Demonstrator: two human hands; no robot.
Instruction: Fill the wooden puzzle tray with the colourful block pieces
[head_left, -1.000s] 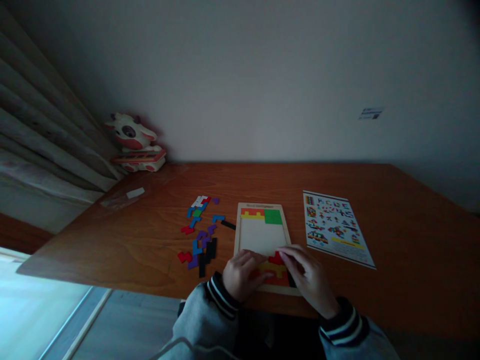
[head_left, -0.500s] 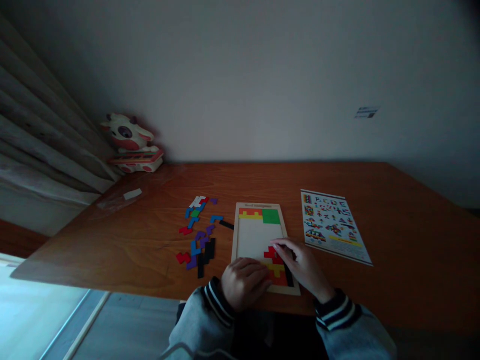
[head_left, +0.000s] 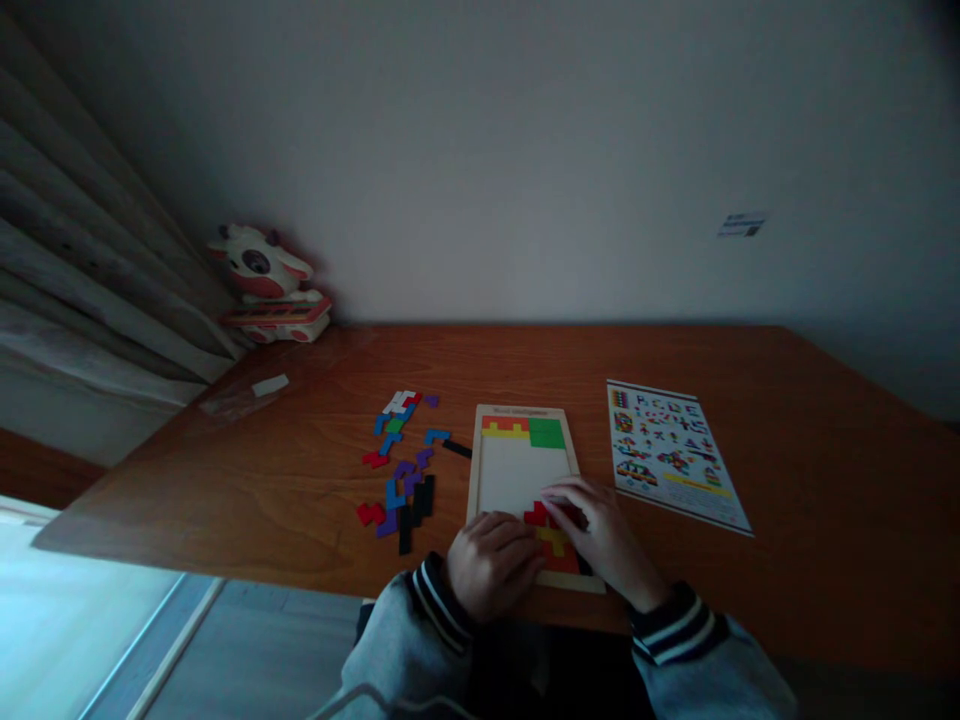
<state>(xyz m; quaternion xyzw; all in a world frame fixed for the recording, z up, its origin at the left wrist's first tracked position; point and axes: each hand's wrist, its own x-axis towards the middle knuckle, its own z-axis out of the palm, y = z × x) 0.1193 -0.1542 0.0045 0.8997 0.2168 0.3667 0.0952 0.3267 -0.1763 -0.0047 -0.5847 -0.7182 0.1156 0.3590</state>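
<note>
A wooden puzzle board (head_left: 473, 490) lies on the table before me. Orange and yellow pieces and a green square (head_left: 547, 433) fill its far end; its middle shows bare. My left hand (head_left: 495, 562) rests over the near left corner, its fingers bent together on the board and hiding what is under them. At the near right, my right hand (head_left: 592, 525) has thumb and fingers closed on a red puzzle piece (head_left: 535, 515), partly covering it. Yellow (head_left: 553, 540) and orange (head_left: 559, 560) pieces sit nearer me, with a black piece at the right edge.
Left of the board lie several loose pieces: blue (head_left: 394, 495), purple (head_left: 388, 523), black (head_left: 406, 530), red and others. A printed pattern sheet (head_left: 675, 450) lies to the right. A toy cow keyboard (head_left: 274, 290) stands at the far left by the curtain, near a clear plastic wrapper (head_left: 232, 402).
My right hand has shifted slightly, its fingers bending lower over the red piece. The left hand stays on the board. The whole view has moved a little.
</note>
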